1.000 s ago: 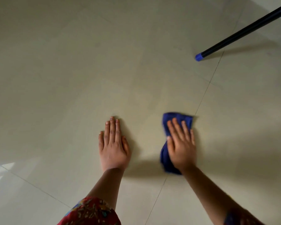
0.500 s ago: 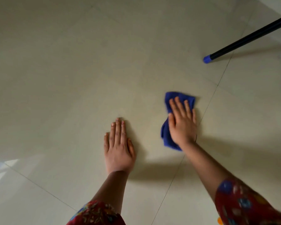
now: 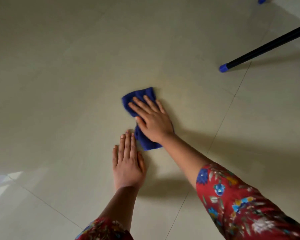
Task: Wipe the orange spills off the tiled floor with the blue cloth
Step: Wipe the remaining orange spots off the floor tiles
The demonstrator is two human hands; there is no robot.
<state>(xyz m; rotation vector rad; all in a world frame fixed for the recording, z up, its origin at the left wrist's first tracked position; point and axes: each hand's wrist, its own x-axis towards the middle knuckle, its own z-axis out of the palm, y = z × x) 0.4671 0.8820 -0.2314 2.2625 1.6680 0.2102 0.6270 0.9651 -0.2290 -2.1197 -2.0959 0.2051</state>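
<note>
Under the right hand (image 3: 153, 122), fingers straight, lies the cloth (image 3: 146, 142), pressed flat to the floor (image 3: 59, 84): no closed grip. Left hand (image 3: 127, 164) rests flat just beside it, holding nothing. Wiping stroke under way; no orange visible. Next: find remaining spill, slide cloth there.
</note>
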